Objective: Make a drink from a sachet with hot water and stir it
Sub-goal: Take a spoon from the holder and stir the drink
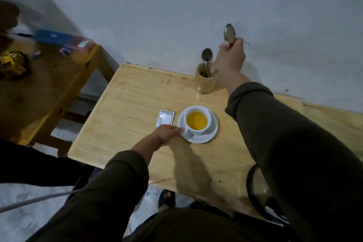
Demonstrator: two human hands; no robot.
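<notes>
A white cup (204, 130) holding yellow-orange liquid stands on a white saucer (206, 138) in the middle of a light wooden table (127, 108). My left hand (167, 133) touches the cup's handle and the saucer's left rim. A white sachet (165, 117) lies flat just left of the saucer. At the back, against the wall, a wooden holder (204, 83) has one spoon (206, 56) standing in it. My right hand (230, 61) is raised beside and above the holder, shut on a metal spoon (229, 32) with its bowl pointing up.
A darker wooden table (45, 82) stands to the left with a blue box (57, 38), a gold wrapper (12, 64) and small items. A dark round object (257, 186) sits at the table's near right edge. My foot in a sandal (166, 198) shows below the front edge.
</notes>
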